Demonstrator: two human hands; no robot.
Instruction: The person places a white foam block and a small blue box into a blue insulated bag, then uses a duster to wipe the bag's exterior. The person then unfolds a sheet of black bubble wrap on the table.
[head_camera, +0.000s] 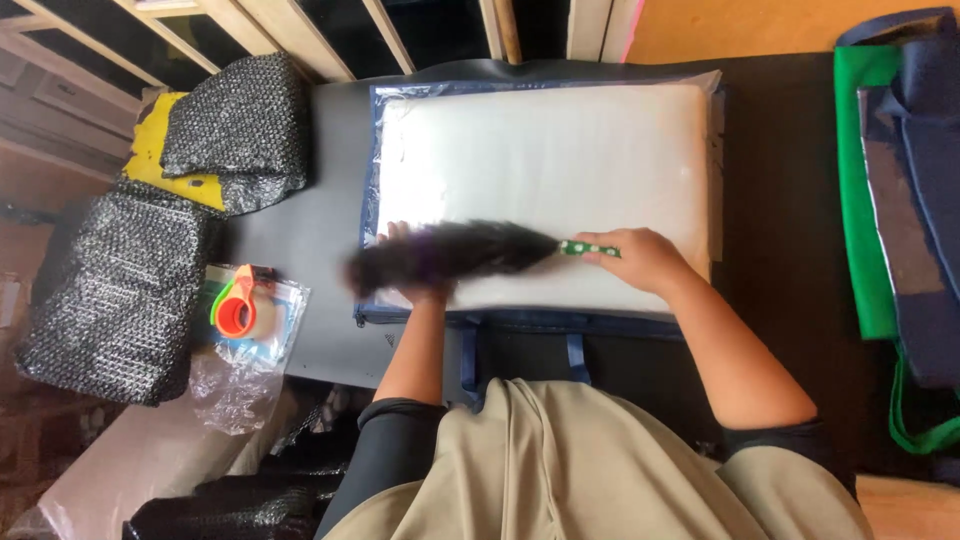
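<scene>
dusting a bagged white cushion flat on a dark table

the right hand (640, 258) clenches the green handle of a dark feather duster (450, 257), whose blurred plumes lie across the clear cover of the cushion (545, 160); the left hand (405, 262), fingers mostly hidden so their state is unclear, presses the near edge to steady it.

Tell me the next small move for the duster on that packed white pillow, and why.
Probably sweep the dark feather duster on leftward, off the edge of the clear-wrapped pillow. The right hand holds its green handle, the blurred feathers lie across the near-left part, and the left hand steadies that corner.
</scene>
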